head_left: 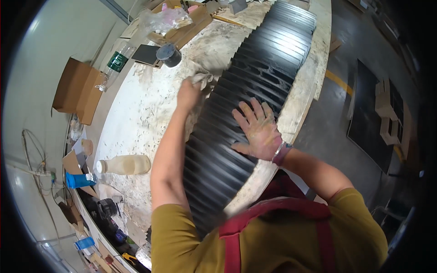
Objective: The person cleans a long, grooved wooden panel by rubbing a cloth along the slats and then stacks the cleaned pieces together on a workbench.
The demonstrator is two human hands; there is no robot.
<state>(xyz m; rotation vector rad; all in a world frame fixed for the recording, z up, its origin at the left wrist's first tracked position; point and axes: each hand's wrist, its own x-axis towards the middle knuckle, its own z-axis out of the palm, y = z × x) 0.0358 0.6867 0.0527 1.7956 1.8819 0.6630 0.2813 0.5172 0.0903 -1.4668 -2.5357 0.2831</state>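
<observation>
A long row of glossy black strips (218, 150), lying side by side or overlapping, runs up the table from near my body to the far end. Spread flat on the strips, my right hand (261, 132) has its fingers apart and coloured smudges on its back. At the row's left edge, my left hand (189, 94) is closed around a crumpled pale cloth (203, 80). The cloth is slightly blurred, and the fingertips are partly hidden. Wet-looking streaks show on the strips beyond my right hand.
The table (132, 118) is white and stained. On its left lies a bottle of cloudy liquid (125, 164). Farther off are a dark lidded tub (169, 55), a clear bottle with a green label (117, 61) and a cardboard box (193, 25). Dark boards (371, 118) lie on the floor at right.
</observation>
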